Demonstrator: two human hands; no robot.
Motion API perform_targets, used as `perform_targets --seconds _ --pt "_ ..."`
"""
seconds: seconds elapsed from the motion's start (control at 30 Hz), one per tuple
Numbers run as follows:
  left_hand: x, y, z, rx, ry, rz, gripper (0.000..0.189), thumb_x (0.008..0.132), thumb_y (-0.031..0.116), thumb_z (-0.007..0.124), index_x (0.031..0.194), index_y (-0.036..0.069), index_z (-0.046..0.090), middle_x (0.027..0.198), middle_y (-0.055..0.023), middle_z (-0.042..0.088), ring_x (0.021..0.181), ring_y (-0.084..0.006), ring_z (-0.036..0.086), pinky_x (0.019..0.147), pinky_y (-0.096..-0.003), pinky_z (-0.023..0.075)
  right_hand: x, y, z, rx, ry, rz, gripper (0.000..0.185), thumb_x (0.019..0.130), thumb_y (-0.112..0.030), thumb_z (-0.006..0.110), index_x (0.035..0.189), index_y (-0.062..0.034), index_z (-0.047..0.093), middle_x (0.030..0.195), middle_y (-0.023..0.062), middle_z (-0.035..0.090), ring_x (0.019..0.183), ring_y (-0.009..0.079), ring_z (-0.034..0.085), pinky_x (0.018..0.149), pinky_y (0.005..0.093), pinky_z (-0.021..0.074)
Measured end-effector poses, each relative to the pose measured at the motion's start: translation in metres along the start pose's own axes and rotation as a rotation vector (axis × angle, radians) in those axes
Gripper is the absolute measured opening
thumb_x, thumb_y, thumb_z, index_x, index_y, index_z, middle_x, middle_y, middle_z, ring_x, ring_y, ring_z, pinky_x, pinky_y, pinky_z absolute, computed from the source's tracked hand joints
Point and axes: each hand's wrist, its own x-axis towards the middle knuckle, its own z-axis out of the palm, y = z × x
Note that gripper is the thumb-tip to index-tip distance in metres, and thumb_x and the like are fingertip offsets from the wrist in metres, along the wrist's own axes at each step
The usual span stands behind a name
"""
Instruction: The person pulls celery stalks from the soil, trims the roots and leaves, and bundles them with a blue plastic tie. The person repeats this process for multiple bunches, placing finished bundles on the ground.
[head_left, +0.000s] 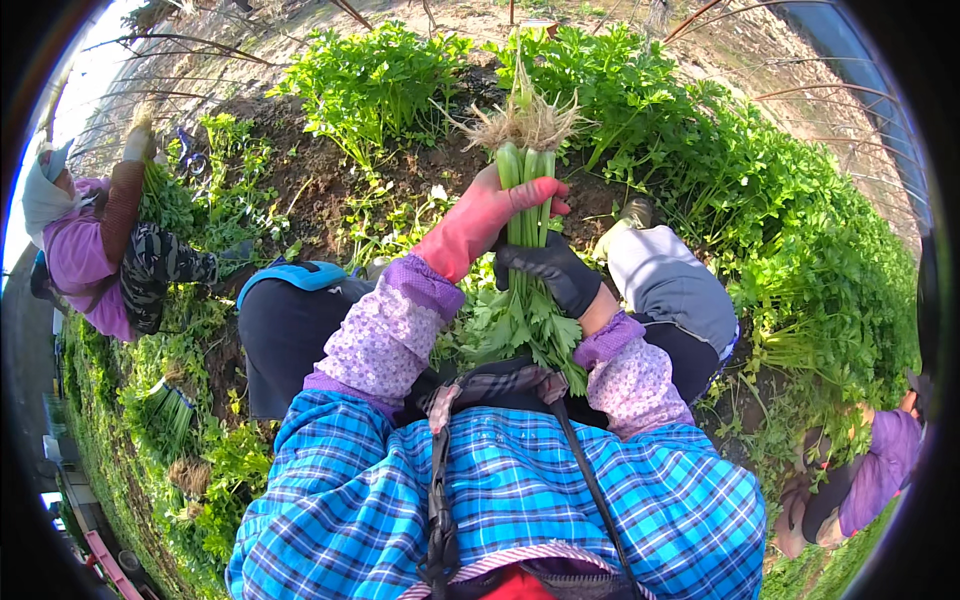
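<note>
A bunch of celery (530, 225) is held upside down before my chest, its pale roots (529, 126) on top and its leaves (525, 319) hanging down. My left hand (487, 217), in a red glove, grips the stalks just below the roots, the thumb across their front. Lower down, my right hand (555, 271), in a black glove, is closed round the same stalks where the leaves begin. The fingers behind the stalks are partly hidden.
Celery plants stand ahead (375, 82) and to the right (810, 225), with bare soil (322, 157) between. A co-worker (90, 240) holds plants at the left; another person (877, 472) is at the lower right. Bundled celery (169, 409) lies at lower left. Thin metal hoops (832, 88) arch beyond.
</note>
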Motion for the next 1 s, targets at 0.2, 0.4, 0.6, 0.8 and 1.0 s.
perform_targets --seconds 0.2,0.4,0.6,0.8,1.0 --pt "-0.018 0.070 -0.023 0.098 0.520 0.381 0.041 0.109 0.027 0.050 0.143 0.005 0.050 0.129 -0.0137 0.067 0.110 -0.0241 0.069 0.092 -0.0386 0.0580 -0.001 0.006 -0.018 -0.008 0.109 -0.019 0.033 0.090 -0.014 0.073 0.115 0.0041 0.062 0.090 0.0091 0.065 0.078 0.0220 0.066 0.070 0.0373 0.0547" --pt "-0.034 0.012 -0.026 0.390 -0.015 0.278 0.102 0.085 0.061 0.075 0.155 0.000 0.032 0.152 -0.0176 0.045 0.135 -0.0269 0.050 0.109 -0.0430 0.0443 -0.002 0.003 -0.017 -0.026 -0.040 -0.137 0.035 0.088 -0.016 0.074 0.114 0.0044 0.062 0.091 0.0098 0.065 0.077 0.0227 0.065 0.069 0.0371 0.0539" --pt "-0.025 0.031 -0.042 0.448 0.021 0.086 0.033 0.100 0.018 0.068 0.125 -0.004 0.065 0.084 -0.0062 0.071 0.064 -0.0105 0.064 0.062 -0.0252 0.0550 -0.016 -0.001 -0.004 -0.065 -0.095 -0.062 0.033 0.090 -0.019 0.071 0.112 0.0035 0.062 0.088 0.0080 0.062 0.076 0.0208 0.064 0.069 0.0362 0.0536" --pt "-0.044 0.079 -0.033 0.398 0.629 0.328 0.021 0.098 0.020 0.070 0.110 0.002 0.073 0.096 -0.0070 0.076 0.085 -0.0125 0.070 0.085 -0.0299 0.0555 -0.018 -0.001 -0.004 -0.027 -0.087 -0.085 0.031 0.090 -0.018 0.071 0.111 0.0035 0.063 0.088 0.0091 0.064 0.076 0.0212 0.065 0.070 0.0361 0.0542" --pt "-0.042 0.005 0.000 -0.019 -0.159 0.073 0.090 0.081 0.045 0.083 0.147 -0.001 0.042 0.124 -0.0136 0.061 0.117 -0.0255 0.062 0.103 -0.0423 0.0493 -0.008 -0.010 0.024 -0.240 -0.171 0.036 0.036 0.090 -0.016 0.074 0.120 -0.0004 0.062 0.098 0.0089 0.068 0.088 0.0214 0.067 0.081 0.0371 0.0539"
